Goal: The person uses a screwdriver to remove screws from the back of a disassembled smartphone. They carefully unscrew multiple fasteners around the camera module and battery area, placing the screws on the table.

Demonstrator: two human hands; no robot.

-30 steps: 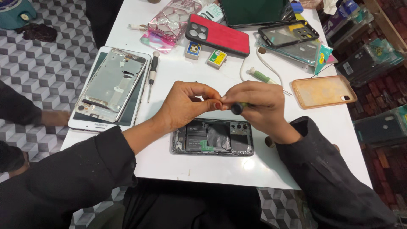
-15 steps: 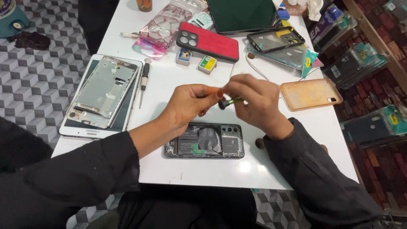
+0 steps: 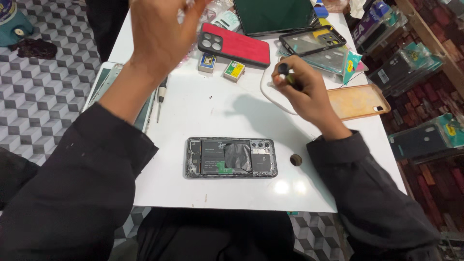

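head view: opened phone (image 3: 231,157) lies lengthwise left-right below both hands, right hand (image 3: 302,92) nearer, fingers clamped on screwdriver (image 3: 289,76); left hand (image 3: 162,34) raised, grip unclear.

Dark screwdriver (image 3: 290,77) upright in fist

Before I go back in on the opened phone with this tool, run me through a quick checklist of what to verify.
1. Opened phone lies flat on the white table, clear of both hands: ok.
2. Right hand grips the dark tool: ok.
3. Tool tip condition: cannot tell, the fingers hide it.
4. Left hand free to steady the phone: cannot tell, it is raised and its fingertips are cut off at the frame's top.
5. Small dark speck lying loose on the table, maybe a screw: not ok, secure it.
6. White cable curls under the right hand, close to the work: not ok.
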